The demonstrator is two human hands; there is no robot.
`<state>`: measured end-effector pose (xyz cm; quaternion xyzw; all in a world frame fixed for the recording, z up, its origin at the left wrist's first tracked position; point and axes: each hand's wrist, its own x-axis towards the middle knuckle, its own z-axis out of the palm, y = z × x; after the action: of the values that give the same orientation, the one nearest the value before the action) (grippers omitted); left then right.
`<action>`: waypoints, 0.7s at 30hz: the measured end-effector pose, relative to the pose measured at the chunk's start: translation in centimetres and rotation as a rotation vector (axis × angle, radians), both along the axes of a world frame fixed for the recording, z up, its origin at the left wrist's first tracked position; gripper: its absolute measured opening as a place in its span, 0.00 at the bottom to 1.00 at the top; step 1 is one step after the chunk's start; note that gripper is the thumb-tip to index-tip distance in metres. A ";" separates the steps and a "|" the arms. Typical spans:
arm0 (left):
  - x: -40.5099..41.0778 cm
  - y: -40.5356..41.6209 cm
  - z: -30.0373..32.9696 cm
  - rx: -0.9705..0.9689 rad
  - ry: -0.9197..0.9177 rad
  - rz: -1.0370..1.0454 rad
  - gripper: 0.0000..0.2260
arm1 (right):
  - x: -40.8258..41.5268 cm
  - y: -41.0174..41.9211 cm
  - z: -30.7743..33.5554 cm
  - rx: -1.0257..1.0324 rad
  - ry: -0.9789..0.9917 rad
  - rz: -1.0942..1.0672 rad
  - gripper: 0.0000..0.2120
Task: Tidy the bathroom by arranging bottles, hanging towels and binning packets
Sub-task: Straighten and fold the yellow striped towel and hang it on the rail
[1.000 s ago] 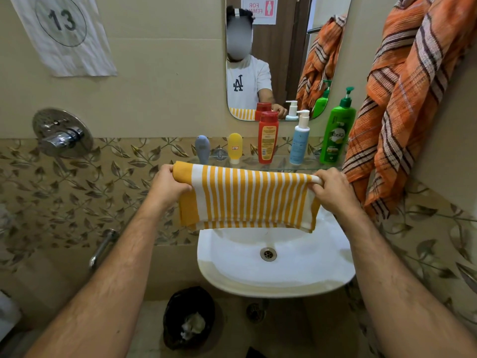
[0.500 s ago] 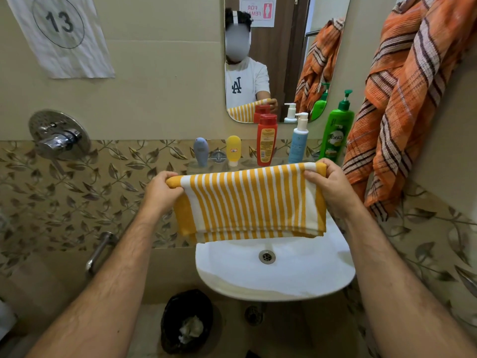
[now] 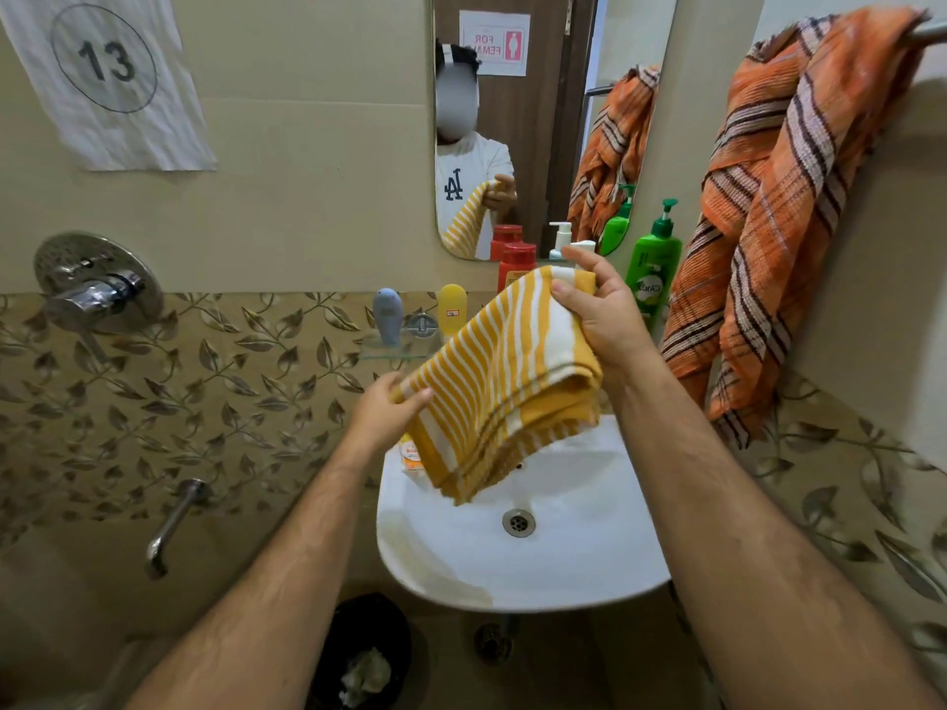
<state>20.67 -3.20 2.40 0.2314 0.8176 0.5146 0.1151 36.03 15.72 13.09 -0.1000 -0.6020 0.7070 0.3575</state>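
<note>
1. The bin (image 3: 366, 653) on the floor already holds crumpled waste, so some binning looks done; a small packet (image 3: 410, 457) lies on the sink (image 3: 512, 566) rim under the cloth, apparently left to bin.
2. The left hand (image 3: 382, 417) pinches the low corner of the yellow striped towel (image 3: 502, 381), which hangs folded over the sink, not yet hung.
3. The bottles (image 3: 656, 269) stand in a row on the glass shelf (image 3: 389, 353), seemingly arranged.
4. The right hand (image 3: 597, 312) grips the towel's upper end.
5. The orange towel (image 3: 779, 207) hangs on its rail.
6. Half a second earlier the yellow towel was stretched level between both hands; now it slants, the right hand raised, the left lowered and inward.
</note>
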 end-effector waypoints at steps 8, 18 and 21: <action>6.2 2.7 3.8 0.560 0.084 -0.473 0.49 | -2.7 -2.0 0.9 -0.281 -0.075 -0.177 0.15; 5.4 6.2 5.1 0.675 0.130 -0.179 0.16 | -1.4 -0.5 2.3 -0.432 -0.006 -0.147 0.21; 4.5 6.5 6.1 0.739 -0.155 -0.201 0.10 | 0.3 0.9 1.7 -0.084 -0.075 -0.178 0.23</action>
<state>25.20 3.32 8.47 0.2968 0.5392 0.7765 0.1352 36.37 16.66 14.78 -0.1945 -0.5735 0.6928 0.3916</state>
